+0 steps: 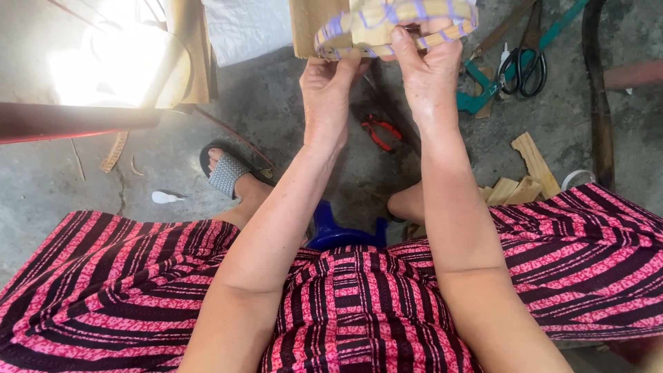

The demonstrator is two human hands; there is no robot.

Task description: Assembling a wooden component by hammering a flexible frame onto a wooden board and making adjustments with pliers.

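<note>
Woven ring (397, 24) of pale strips with purple binding, up at top of view, above floor (290, 117) and in front of knees. Held by both hands: left hand (326, 93) pinching lower left edge with thumb and fingers, right hand (428, 76) closed over right part of rim, thumb on top. Both grips clenched on ring.

Probably light and fairly stiff along rim, yet springy; thin strips likely to crack if bent hard, binding likely to slip if rubbed. Best taken at bound rim, on two opposite sides, not at loose strip ends.

Counted: one ring, two hands on it. On floor: one red pliers (378, 131) just below hands, one black scissors (523, 62) at right, one green tool (483, 86) beside them, several short wood pieces (528, 173) near right knee, one grey sandal (231, 173) on left foot, one blue stool (342, 231) between legs. Small white scrap (166, 197) at left, kind not clear.
</note>
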